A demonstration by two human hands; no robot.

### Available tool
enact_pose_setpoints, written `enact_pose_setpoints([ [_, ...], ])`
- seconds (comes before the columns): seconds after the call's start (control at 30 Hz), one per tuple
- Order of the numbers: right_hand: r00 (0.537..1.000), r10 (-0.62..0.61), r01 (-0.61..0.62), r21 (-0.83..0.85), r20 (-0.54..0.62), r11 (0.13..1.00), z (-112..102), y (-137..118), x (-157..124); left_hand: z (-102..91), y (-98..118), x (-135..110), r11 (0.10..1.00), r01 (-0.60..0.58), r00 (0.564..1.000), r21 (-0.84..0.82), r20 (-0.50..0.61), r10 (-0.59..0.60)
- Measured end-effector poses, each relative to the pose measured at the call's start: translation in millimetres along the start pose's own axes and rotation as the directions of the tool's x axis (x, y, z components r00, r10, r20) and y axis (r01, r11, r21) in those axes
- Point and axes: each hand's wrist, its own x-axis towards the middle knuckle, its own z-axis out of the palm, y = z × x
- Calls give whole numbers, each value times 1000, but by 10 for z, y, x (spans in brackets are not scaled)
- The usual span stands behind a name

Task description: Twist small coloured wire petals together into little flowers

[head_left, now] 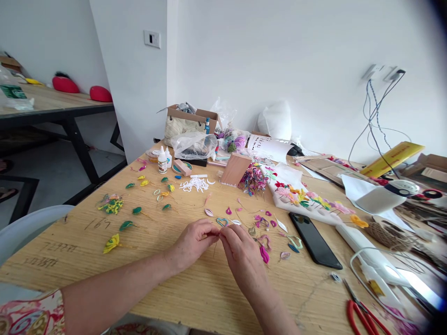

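Observation:
My left hand and my right hand meet over the middle of the wooden table, fingertips pinched together. Between them is something small and thin; a fine wire or thread hangs below, but the fingers hide the rest. Just beyond my fingertips lies a blue heart-shaped loop. Beside it are a white leaf shape and a striped oval petal. Right of my right hand lie a magenta petal and a pale pink one. Green leaves and a yellow leaf lie to the left.
At right are a black phone, red-handled scissors, a twine ball and a white foam strip holding flowers. White glue bottles, a wooden block and white cut strips stand or lie farther back.

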Motion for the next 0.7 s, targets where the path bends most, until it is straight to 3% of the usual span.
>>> enact_pose_setpoints([
  [0.2, 1000, -10, 10, 9, -13, 1000, -7, 5, 1, 57, -44, 0, 955, 101, 994, -279, 71, -84],
  [0.33, 1000, -27, 27, -13, -11, 1000, -1, 33, 2, 77, -42, 14, 924, 164, 986, -345, 80, -145],
  [0.53, 999, -50, 51, -46, 12, 998, -31, 34, 9, 62, -76, 21, 946, 104, 994, -306, 73, -85],
  [0.7, 997, -68, 71, -59, 49, 996, -39, 32, 7, 26, -27, 11, 999, 22, 1000, -47, 22, -20],
])
